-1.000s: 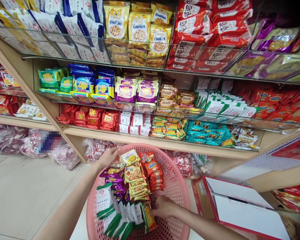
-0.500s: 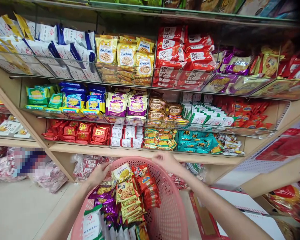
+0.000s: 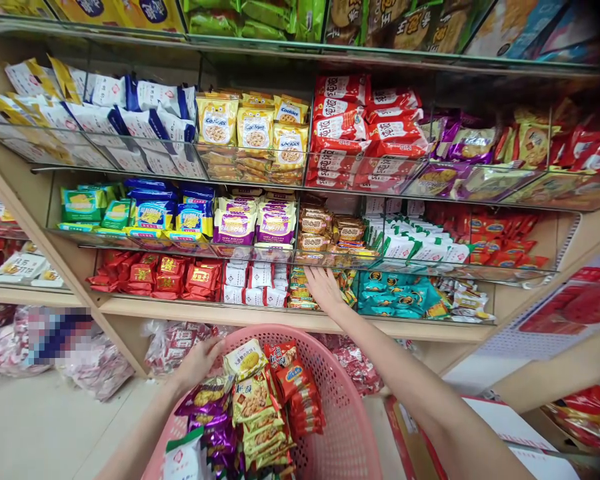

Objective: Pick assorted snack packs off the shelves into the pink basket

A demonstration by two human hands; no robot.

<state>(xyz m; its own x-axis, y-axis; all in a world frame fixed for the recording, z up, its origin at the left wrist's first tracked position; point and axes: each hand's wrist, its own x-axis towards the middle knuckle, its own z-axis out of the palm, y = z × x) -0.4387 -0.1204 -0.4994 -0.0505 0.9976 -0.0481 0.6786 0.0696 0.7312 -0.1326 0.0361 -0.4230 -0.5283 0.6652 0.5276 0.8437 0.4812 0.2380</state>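
My left hand [image 3: 203,361] grips the rim of a pink plastic basket [image 3: 347,400] at its far left side. Inside lie yellow snack packets [image 3: 254,393], red packets [image 3: 300,393], purple packets [image 3: 214,427] and a white-and-green packet [image 3: 184,460]. My right hand [image 3: 325,288] reaches into the lowest shelf, its fingers stretched out over small yellow-and-green packets [image 3: 303,297]. It holds nothing that I can see; the fingertips partly cover those packets. Left of it sit white-and-red packets [image 3: 254,277], and to its right are teal packets [image 3: 397,293].
Glass-fronted shelves [image 3: 260,250] of wrapped snacks rise above the basket, their lips just over my right hand. Bagged goods [image 3: 177,347] lie beneath the shelf. Another person's arm [image 3: 555,370] comes in at the right, above white boxes [image 3: 510,423].
My right hand has left the basket's far rim and moved forward into the lowest shelf. My left hand stays at the rim. The view has tilted up slightly.
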